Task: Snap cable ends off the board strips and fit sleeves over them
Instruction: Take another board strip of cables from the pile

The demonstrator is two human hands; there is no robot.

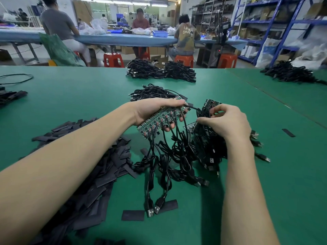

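Your left hand (155, 110) clamped round a board strip (159, 119) at centre, cables (169, 152) trailing to 6 o'clock, right hand (228, 121) pinching cable ends at 3 o'clock, sleeves (99, 167) heaped on table (70, 96) at 8 o'clock.

Much of the board strip (160, 119) is covered by the left hand (154, 111), and its small parts are too fine to be told. The fingertips of the right hand (228, 122) are buried in a cable bundle (207, 144), so what is pinched there cannot be made out. The sleeve pile (92, 181) is overlapped by the left forearm and cut off at the bottom edge. A second strip (211, 103) is partly hidden behind the right hand.
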